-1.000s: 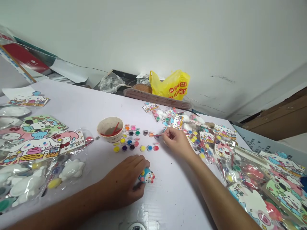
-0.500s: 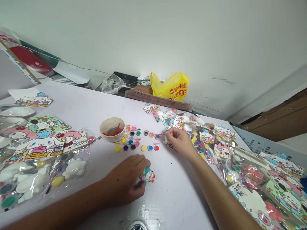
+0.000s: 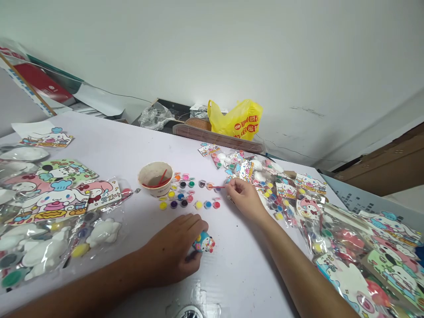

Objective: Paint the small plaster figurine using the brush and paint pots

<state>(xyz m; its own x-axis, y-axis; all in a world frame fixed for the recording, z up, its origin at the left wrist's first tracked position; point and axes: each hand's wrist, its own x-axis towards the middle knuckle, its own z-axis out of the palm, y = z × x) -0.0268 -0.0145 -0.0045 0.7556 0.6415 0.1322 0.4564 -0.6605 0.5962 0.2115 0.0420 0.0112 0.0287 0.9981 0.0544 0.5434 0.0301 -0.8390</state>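
Note:
My left hand (image 3: 180, 243) is closed around a small painted figurine (image 3: 204, 243), blue and white with red spots, close to the table surface. Part of the figurine is hidden by my fingers. Between thumb and fingers, my right hand (image 3: 243, 196) pinches a thin red paintbrush (image 3: 218, 187). The brush points left, its tip at a row of small paint pots (image 3: 210, 186). More open paint pots (image 3: 183, 203) in many colours stand just left of there. Beside them is a paper cup (image 3: 155, 176) with murky water and red brushes leaning inside.
Bagged white figurines with cartoon cards (image 3: 59, 203) cover the left side of the white table (image 3: 132, 141). More bagged kits (image 3: 331, 229) spread over the right side. A yellow plastic bag (image 3: 235, 119) stands beyond the far edge by the wall. A round metal fitting (image 3: 189, 312) sits at the near edge.
My right hand has shifted slightly left with the paintbrush, its tip staying over the same row of paint pots. My left hand and the figurine look almost still.

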